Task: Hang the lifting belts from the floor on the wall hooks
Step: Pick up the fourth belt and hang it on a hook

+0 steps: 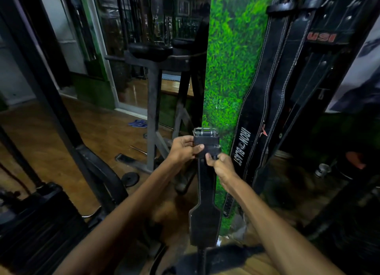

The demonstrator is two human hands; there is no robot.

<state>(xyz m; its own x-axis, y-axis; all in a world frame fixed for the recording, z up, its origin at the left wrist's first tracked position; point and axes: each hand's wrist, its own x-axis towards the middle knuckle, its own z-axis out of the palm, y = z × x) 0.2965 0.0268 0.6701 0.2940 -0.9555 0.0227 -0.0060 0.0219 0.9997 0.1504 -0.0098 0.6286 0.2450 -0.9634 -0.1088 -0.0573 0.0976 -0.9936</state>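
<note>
You hold a black leather lifting belt with white stitching (203, 194) upright by its top: your left hand (183, 149) pinches it just under the steel buckle (204, 132), your right hand (221, 166) grips the strap below. Its wide part hangs beneath your grip. Right of your grip, black belts (265, 94) hang against the green grass-print wall panel (228, 69); left lies open wooden floor (61, 143).

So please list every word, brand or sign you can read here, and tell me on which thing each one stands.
"IRON BLAST": white letters running down the hanging black belt beside the green wall panel.
"USI": red letters on the dark belt hanging further right; they appear upside down.
A red star-like logo on a hanging belt carries no readable text.
The belt held by both hands shows no readable text.
</note>
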